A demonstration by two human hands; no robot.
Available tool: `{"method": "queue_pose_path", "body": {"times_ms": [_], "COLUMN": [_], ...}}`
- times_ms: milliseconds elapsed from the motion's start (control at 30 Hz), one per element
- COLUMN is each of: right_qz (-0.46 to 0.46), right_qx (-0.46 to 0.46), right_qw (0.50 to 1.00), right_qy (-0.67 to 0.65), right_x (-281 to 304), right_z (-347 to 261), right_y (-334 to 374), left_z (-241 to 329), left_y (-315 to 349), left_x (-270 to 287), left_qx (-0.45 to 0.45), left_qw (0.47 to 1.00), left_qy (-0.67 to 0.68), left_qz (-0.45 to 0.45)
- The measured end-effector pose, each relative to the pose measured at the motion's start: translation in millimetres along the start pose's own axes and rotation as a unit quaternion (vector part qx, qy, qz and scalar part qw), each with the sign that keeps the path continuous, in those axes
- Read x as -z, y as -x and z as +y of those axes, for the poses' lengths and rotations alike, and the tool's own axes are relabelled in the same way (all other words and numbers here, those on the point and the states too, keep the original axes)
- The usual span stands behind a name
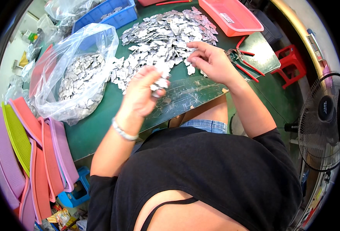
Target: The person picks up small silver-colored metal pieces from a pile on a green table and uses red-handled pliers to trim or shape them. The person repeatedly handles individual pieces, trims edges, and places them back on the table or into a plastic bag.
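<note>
Bare green table point(100, 115) lies open near the front edge, between the clear bag point(75, 73) at left and red-handled pliers point(247, 61) at right. Behind, the metal-piece heap point(166, 30) blocks passage, seemingly reaching the pink tray point(231, 17).

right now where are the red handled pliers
In the head view the red-handled metal pliers lie on the green table at the person's right, just beyond the right hand, below the pink plastic tray.

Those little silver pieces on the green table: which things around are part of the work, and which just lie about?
In use:
left hand holding a stack of silver pieces
right hand over the heap of pieces
clear bag of pieces

Lying about:
red-handled pliers
pink tray
blue crate
fan
</note>
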State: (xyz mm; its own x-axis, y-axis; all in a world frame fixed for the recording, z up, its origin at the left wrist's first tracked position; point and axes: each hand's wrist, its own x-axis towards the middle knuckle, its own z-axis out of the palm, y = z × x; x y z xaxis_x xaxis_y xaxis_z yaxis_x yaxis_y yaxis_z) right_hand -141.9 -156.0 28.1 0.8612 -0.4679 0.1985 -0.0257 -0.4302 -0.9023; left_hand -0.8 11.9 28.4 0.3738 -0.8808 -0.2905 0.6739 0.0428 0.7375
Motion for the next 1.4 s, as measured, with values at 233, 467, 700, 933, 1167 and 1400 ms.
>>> {"method": "queue_pose_path", "body": {"times_ms": [233,467,700,933,1167,1400], "right_qz": [-0.016,0.032,0.081,0.048,0.091,0.035], "right_qx": [0.082,0.137,0.018,-0.136,0.132,0.237], "right_qw": [0.94,0.891,0.978,0.969,0.952,0.87], "right_qy": [0.329,0.432,0.191,-0.199,0.26,0.43], "right_x": [1,-17,-6,-17,-13,-5], "right_z": [11,18,23,6,26,40], "right_y": [14,13,15,18,7,-13], "left_z": [131,144,60,-24,-47,-42], "left_y": [18,28,18,1,-13,-10], "left_x": [43,72,39,-3,6,7], "left_qx": [-0.386,-0.328,-0.417,-0.043,0.008,0.047], "left_qw": [0.866,0.574,0.74,0.964,0.998,0.998], "left_qy": [-0.254,-0.679,-0.505,-0.262,-0.062,-0.044], "left_qz": [0.192,0.32,0.151,0.001,0.012,0.028]}}
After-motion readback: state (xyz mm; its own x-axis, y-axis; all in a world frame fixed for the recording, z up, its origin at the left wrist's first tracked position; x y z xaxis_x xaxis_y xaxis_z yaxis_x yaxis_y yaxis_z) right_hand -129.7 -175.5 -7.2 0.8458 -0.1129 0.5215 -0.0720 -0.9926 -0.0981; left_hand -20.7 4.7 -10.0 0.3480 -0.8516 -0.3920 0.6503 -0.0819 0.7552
